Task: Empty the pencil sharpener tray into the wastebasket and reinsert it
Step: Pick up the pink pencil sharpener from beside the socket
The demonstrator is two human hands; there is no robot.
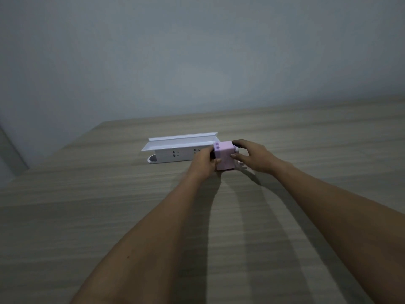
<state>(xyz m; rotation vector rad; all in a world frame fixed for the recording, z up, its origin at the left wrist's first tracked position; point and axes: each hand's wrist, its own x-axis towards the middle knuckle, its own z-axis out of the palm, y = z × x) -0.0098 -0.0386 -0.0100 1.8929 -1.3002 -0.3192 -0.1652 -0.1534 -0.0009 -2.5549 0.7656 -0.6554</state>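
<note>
A small pink pencil sharpener [224, 157] stands on the wooden table [109, 216], just right of a white box. My left hand [205, 162] grips its left side, fingers curled around a dark part there. My right hand [252, 155] rests against its right side, fingers spread around the crank end. The tray itself is hidden by my hands. No wastebasket is in view.
A white power strip holder [175, 150] with sockets on its front and an open lid lies left of the sharpener. A grey wall [197, 51] rises behind the table. The table's left edge runs diagonally at the far left.
</note>
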